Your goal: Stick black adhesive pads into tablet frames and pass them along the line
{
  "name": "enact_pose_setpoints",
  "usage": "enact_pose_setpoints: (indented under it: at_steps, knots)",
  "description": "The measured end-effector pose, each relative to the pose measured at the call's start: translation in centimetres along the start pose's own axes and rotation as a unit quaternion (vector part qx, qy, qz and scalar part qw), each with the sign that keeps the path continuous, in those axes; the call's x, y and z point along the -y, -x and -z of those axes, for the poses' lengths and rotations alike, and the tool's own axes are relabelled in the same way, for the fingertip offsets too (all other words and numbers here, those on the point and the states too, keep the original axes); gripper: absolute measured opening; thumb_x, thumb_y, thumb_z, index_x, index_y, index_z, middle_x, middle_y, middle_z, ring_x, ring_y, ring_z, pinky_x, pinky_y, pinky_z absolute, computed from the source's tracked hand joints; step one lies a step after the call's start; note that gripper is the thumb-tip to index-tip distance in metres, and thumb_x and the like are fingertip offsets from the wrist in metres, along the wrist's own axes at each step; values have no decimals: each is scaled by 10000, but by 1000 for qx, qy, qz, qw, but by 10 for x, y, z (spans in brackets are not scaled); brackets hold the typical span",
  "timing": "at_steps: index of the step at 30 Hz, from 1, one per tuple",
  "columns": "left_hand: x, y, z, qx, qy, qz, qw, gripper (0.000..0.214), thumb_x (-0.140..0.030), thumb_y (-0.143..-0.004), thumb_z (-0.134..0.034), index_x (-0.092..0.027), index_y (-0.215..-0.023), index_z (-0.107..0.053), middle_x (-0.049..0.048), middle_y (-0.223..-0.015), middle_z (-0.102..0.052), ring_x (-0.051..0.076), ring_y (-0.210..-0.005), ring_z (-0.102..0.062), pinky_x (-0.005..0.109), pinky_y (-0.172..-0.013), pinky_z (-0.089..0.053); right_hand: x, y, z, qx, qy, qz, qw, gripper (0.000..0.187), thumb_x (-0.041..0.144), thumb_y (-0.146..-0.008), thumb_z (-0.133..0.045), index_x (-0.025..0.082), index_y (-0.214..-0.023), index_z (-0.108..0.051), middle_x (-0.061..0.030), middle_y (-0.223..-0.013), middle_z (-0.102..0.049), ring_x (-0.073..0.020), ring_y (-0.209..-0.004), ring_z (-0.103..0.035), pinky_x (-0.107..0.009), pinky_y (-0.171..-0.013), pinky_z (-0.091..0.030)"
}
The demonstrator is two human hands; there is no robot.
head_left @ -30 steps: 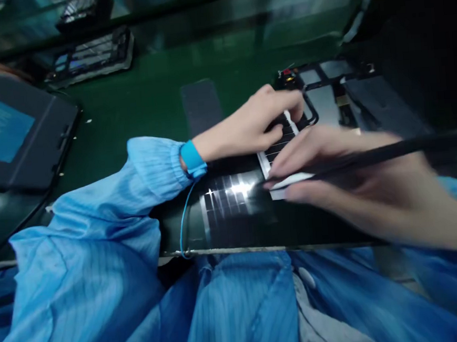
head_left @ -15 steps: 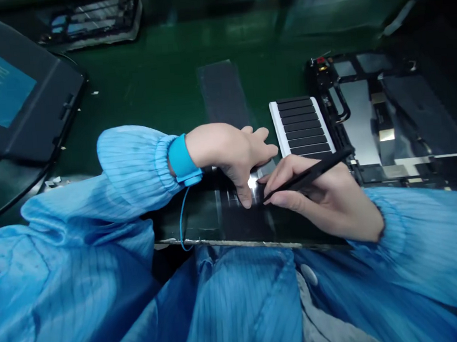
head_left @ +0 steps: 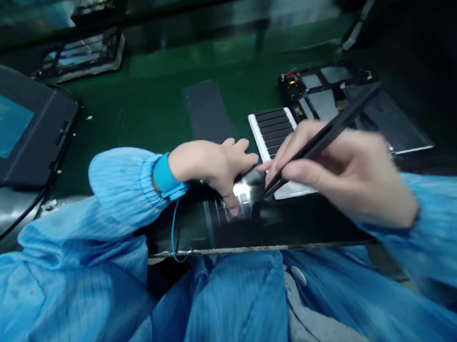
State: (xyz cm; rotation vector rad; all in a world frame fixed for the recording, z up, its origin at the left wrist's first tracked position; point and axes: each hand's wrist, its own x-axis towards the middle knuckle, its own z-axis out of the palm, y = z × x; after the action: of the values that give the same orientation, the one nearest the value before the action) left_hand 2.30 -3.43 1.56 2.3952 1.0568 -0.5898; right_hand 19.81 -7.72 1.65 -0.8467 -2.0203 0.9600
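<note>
Okay, black pen-like tool [head_left: 321,137] pinched in right hand [head_left: 343,178], hand closed around it between thumb and fingers, slightly motion-blurred. Long axis slanting across the frame: upper end up and to the right, tip down and to the left, ending at or just beside a shiny metal piece [head_left: 248,190]. Contact hard to tell through the blur. Metal piece small and reflective, exact shape too blurred to tell, sitting over a black sheet [head_left: 233,226] along the near edge of the green workbench [head_left: 155,97], about mid-bench. Left hand [head_left: 212,167] directly beside and partly over it, curved, fingers loosely apart, one fingertip [head_left: 233,208] down toward the sheet. Grip on the piece: cannot tell. Blue wrist strap [head_left: 164,176] on left wrist, thin blue cord [head_left: 173,233] hanging down past the bench edge. White-framed tray with black bars [head_left: 273,130] just behind the hands, right hand over its near end. Dark strip [head_left: 207,109] on the bench beyond left hand. Open device chassis [head_left: 325,92] toward the far right. Dark case with blue panel [head_left: 19,129] at the left edge, another device tray [head_left: 80,56] near the far edge. Blue striped sleeves [head_left: 122,184] on both arms.
</note>
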Motion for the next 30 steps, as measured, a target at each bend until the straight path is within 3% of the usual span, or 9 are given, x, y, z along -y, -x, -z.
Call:
enact_pose_setpoints:
  at_steps: [3,5,7,9,11,14,19,30]
  knots:
    - [4,0,3,-38,18,-24,999,466,-439,-444,-784,-182,-781,-590,37,-859,-528,181,-736,-485,239,-560,-367,-1,-17,36,-96,83,-14,992,150,246,-839,-575,140,-732,-569,-4,-723,-605,-90,-678,-613,-203,-586,-490]
    - [4,-5,6,-101,72,-28,992,302,-437,-624,-689,-169,-654,-553,7,-687,-529,123,-585,-457,222,-502,-316,-14,-29,57,-117,90,-65,987,161,211,-841,-571,120,-711,-542,9,-649,-585,-64,-587,-590,-169,-511,-461]
    - [-1,-17,8,-231,139,-12,963,277,-378,-773,-556,-162,-606,-516,-15,-575,-504,95,-508,-424,222,-499,-309,-34,-40,70,-79,20,-152,985,217,218,-867,-536,119,-677,-499,20,-563,-554,-53,-474,-544,-161,-435,-435]
    - [-7,-33,6,-363,182,-19,914,221,-293,-816,-496,-157,-642,-507,-13,-596,-520,92,-534,-441,222,-533,-341,-54,-50,74,-18,-66,-240,968,252,222,-892,-494,132,-659,-460,26,-508,-522,-46,-380,-477,-160,-355,-386]
    - [-11,-48,0,-427,184,-60,884,94,-227,-793,-511,-156,-731,-509,5,-703,-552,110,-632,-481,233,-605,-388,-70,-59,71,21,-100,-288,952,247,214,-901,-473,145,-667,-434,38,-467,-487,-46,-323,-425,-163,-298,-331]
    - [-12,-63,-10,-442,161,-109,876,102,-184,-755,-537,-166,-834,-475,36,-844,-564,146,-776,-501,276,-718,-422,-88,-65,65,36,-71,-273,959,220,228,-910,-450,155,-705,-422,51,-418,-468,-64,-286,-421,-170,-274,-315]
    - [-9,-65,-17,-430,160,-118,881,116,-167,-777,-514,-180,-822,-408,71,-929,-562,170,-845,-504,305,-747,-427,-103,-66,64,23,-47,-209,977,223,303,-919,-431,159,-750,-424,55,-391,-496,-74,-264,-440,-157,-270,-308]
    - [-11,-61,-18,-430,132,-138,882,116,-150,-810,-486,-194,-794,-379,82,-977,-568,167,-873,-514,316,-754,-429,-104,-68,64,10,-67,-224,972,247,348,-914,-442,170,-745,-405,45,-390,-511,-85,-263,-452,-159,-255,-314]
